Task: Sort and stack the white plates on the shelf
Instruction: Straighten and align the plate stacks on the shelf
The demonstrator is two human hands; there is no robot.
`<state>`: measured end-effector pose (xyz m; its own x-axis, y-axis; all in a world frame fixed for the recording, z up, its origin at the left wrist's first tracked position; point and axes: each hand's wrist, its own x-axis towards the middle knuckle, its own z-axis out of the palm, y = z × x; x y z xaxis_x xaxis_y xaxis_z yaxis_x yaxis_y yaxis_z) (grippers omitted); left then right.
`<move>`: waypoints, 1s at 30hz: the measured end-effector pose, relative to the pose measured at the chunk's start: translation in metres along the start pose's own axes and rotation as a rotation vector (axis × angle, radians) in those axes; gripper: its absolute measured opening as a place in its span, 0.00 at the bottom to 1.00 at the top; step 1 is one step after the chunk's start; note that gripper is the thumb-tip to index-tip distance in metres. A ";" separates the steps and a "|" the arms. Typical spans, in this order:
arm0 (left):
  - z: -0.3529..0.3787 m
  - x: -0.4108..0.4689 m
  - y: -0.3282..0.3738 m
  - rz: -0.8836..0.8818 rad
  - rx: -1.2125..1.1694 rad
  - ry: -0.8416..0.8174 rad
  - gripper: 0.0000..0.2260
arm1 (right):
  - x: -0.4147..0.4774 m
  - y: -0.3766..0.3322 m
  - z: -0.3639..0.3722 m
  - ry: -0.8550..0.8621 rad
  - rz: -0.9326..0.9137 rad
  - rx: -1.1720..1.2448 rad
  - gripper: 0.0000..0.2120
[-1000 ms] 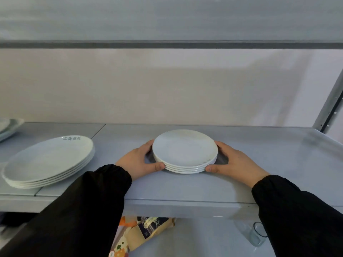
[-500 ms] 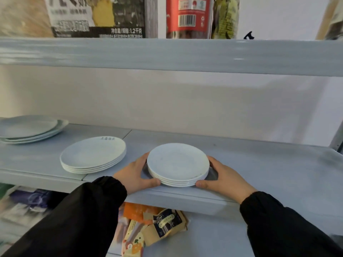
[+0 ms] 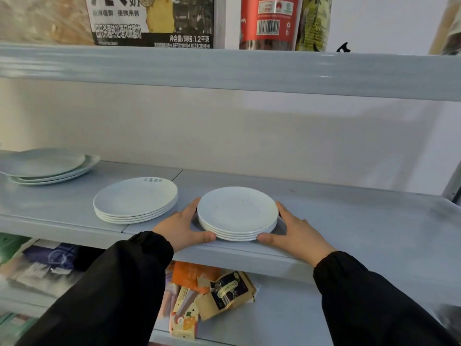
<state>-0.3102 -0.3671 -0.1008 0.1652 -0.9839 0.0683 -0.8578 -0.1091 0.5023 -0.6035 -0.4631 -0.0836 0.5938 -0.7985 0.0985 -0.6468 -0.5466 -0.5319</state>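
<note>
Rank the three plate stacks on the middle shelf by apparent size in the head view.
1. Far-left stack: widest, though farthest and cut by the frame edge.
2. Lettered stack and front stack: nearly alike; the front one is nearer, so likely smaller in truth.

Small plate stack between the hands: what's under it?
The small plate stack rests on the grey shelf near its front edge. The left hand and right hand grip its sides. The shelf surface beneath the bottom plate is covered.
</note>
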 end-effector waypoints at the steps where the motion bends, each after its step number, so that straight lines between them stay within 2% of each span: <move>1: 0.000 0.000 0.000 0.001 0.001 0.000 0.52 | 0.001 0.001 0.001 0.001 0.002 0.000 0.45; 6: -0.001 -0.001 0.003 -0.008 0.004 0.008 0.51 | 0.000 0.002 0.000 -0.001 0.008 -0.006 0.45; 10: -0.003 -0.003 0.004 -0.009 -0.102 0.005 0.57 | -0.002 0.002 0.000 -0.010 -0.003 0.001 0.46; 13: -0.003 -0.007 0.003 0.012 -0.174 0.023 0.52 | -0.004 0.000 -0.001 -0.006 -0.004 0.008 0.45; 19: -0.005 -0.005 0.006 -0.004 -0.099 -0.030 0.56 | -0.003 0.006 0.000 0.012 0.011 0.073 0.44; 30: -0.001 -0.003 0.003 -0.015 -0.053 0.028 0.56 | -0.002 0.007 0.001 0.016 -0.006 0.051 0.47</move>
<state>-0.3131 -0.3644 -0.0982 0.1925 -0.9777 0.0842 -0.8280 -0.1158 0.5487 -0.6089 -0.4649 -0.0878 0.5898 -0.7994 0.1148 -0.6179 -0.5382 -0.5732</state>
